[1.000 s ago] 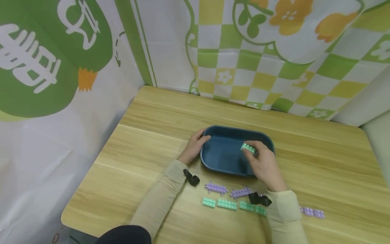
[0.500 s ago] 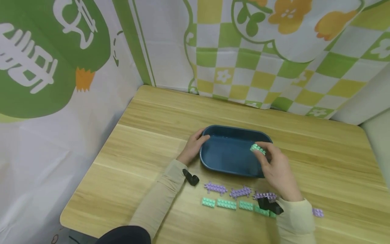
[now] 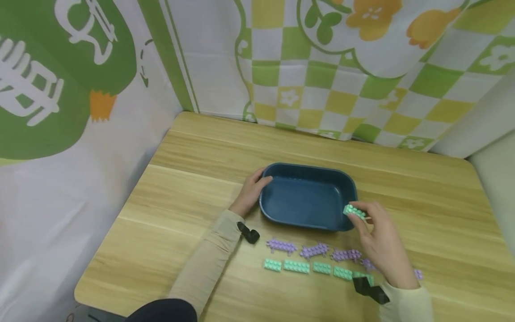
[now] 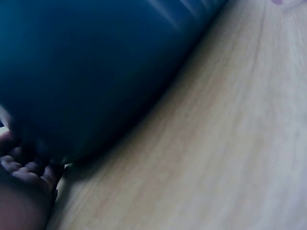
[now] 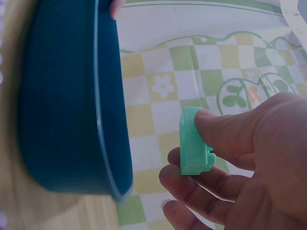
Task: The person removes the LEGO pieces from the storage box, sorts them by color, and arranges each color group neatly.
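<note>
In the head view, my left hand [image 3: 248,196] grips the left end of a dark blue oval-cornered tray [image 3: 302,203], thumb over the rim and fingers outside it. Its curled fingers also show beside the tray's wall [image 4: 96,86] in the left wrist view. My right hand [image 3: 384,246] pinches a mint-green studded toy building brick [image 3: 354,211] by the tray's right front corner. From the right wrist, the brick [image 5: 193,143] appears between thumb and fingertips, apart from the tray rim [image 5: 98,96].
A row of purple studded pieces [image 3: 281,245] with small side prongs lies in front of the tray. Nearer me runs a row of mint-green bricks [image 3: 296,266], partly hidden at right by my wrist. The wooden table [image 3: 161,210] meets a patterned cloth [image 3: 318,89] behind.
My right hand has moved right and towards me with the green brick, from above the tray to its right front edge. My left hand keeps its hold on the tray.
</note>
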